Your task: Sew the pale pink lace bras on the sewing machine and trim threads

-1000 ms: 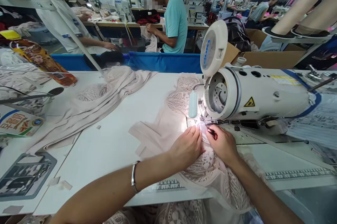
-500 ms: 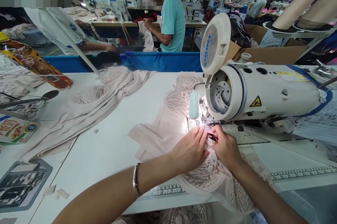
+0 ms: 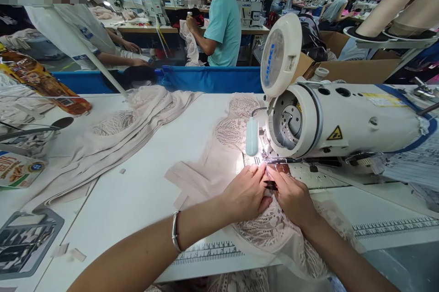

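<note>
A pale pink lace garment (image 3: 267,225) lies under the sewing machine's needle area and drapes over the table's front edge. My left hand (image 3: 245,193), a ring on one finger, has its fingers closed on the fabric just in front of the lit presser foot. Close against it, my right hand (image 3: 291,193) keeps dark thread snips (image 3: 270,185) in its grip, blades pointing left, while its fingertips pinch at the cloth edge. The white sewing machine (image 3: 346,118) stands to the right with its round end cover (image 3: 281,54) swung up. The fingertips partly hide the fabric edge.
More beige lace pieces (image 3: 147,118) are heaped on the left of the white table, near a drink bottle (image 3: 44,81) and a carton (image 3: 20,170). A printed ruler (image 3: 209,251) runs along the front edge. Thread cones (image 3: 393,6) stand right. Co-workers sit beyond a blue cloth (image 3: 212,80).
My right hand has shifted slightly left, its fingertips now against the left ones at the fabric; the snips have turned and moved slightly left and down. My left hand is almost still.
</note>
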Motion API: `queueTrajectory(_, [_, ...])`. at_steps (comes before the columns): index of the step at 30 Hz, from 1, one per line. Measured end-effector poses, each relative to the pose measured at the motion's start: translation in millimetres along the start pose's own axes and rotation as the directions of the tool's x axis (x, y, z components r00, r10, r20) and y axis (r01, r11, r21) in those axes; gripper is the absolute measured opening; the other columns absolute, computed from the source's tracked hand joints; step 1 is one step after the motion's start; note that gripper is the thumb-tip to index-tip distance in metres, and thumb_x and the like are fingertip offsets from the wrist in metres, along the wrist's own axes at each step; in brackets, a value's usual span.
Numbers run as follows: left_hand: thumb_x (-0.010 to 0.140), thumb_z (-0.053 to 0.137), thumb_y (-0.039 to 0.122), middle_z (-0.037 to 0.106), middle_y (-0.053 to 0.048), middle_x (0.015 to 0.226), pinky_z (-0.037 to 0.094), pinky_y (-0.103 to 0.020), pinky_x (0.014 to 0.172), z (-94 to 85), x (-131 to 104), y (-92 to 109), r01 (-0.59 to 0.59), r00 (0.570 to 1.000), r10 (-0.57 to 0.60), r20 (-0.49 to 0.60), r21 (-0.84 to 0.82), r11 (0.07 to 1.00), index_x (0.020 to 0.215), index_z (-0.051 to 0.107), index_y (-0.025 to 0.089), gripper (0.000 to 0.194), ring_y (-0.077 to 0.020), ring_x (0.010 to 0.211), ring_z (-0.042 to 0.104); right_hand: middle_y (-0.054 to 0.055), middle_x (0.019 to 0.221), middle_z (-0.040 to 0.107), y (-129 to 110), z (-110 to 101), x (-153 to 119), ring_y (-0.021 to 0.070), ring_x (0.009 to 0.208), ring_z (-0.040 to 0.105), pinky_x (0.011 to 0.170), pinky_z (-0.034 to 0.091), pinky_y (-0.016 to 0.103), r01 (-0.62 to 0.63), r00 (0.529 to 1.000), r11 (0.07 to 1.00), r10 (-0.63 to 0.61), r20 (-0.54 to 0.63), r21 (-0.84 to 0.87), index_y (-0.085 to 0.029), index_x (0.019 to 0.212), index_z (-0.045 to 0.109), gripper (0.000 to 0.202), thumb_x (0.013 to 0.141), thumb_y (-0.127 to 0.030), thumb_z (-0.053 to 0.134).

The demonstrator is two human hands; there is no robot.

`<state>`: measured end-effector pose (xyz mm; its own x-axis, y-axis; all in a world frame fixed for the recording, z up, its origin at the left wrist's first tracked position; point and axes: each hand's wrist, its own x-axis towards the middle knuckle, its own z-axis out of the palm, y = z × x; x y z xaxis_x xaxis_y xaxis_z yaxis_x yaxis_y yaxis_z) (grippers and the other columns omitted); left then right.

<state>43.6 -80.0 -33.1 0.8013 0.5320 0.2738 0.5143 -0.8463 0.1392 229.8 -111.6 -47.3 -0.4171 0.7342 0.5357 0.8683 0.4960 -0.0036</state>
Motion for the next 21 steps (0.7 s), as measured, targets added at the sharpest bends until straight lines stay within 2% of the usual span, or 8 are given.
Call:
queueTrajectory(3, [0.095, 0.051, 0.040, 0.057, -0.025, 0.137, 0.048, -0.046, 0.088, -0.2, -0.9, -1.0, 0.003, 1.000, -0.003, -0.015, -0.005, 1.000, 0.116, 0.063, 0.006, 0.041, -0.0346, 0.115, 0.059, 0.012, 0.096, 0.076, -0.2, 0.5, -0.8, 0.0200, 0.082, 0.071, 0.078, 0.056, 0.029, 0.011, 1.000, 1.000, -0.011, -0.008, -0.005, -0.009, 0.124, 0.063, 0.035, 0.096, -0.007, 0.041])
queueTrajectory(8, [0.095, 0.052, 0.040, 0.057, -0.026, 0.137, 0.046, -0.044, 0.093, 2.1, -1.8, -1.0, -0.006, 0.999, 0.007, -0.036, 0.017, 1.000, 0.122, 0.060, 0.002, 0.046, -0.0350, 0.117, 0.057, 0.009, 0.092, 0.076, 1.0, 4.0, -1.1, 0.0205, 0.080, 0.071, 0.073, 0.057, 0.029, -0.043, 0.998, 0.999, 0.042, 0.038, 0.005, -0.013, 0.122, 0.066, 0.036, 0.097, -0.010, 0.041])
queueTrajectory(15, [0.095, 0.054, 0.040, 0.059, -0.022, 0.134, 0.045, -0.043, 0.091, 0.8, -2.5, -1.7, 0.005, 1.000, -0.004, -0.028, 0.010, 1.000, 0.120, 0.061, 0.004, 0.045, -0.0329, 0.111, 0.058, 0.009, 0.093, 0.076, 3.7, 5.4, -0.8, 0.0212, 0.079, 0.072, 0.069, 0.057, 0.029, -0.088, 0.994, 0.996, 0.085, 0.075, 0.030, -0.012, 0.124, 0.065, 0.040, 0.090, -0.008, 0.042])
queueTrajectory(21, [0.097, 0.050, 0.046, 0.057, -0.020, 0.140, 0.041, -0.045, 0.098, 2.8, -4.3, -5.3, 0.009, 1.000, -0.009, -0.005, 0.018, 1.000, 0.127, 0.058, 0.005, 0.051, -0.0314, 0.111, 0.057, 0.010, 0.093, 0.076, 2.7, 3.2, 1.1, 0.0213, 0.078, 0.072, 0.069, 0.057, 0.029, -0.070, 0.997, 0.997, 0.070, 0.029, 0.019, -0.011, 0.119, 0.066, 0.042, 0.085, -0.004, 0.042])
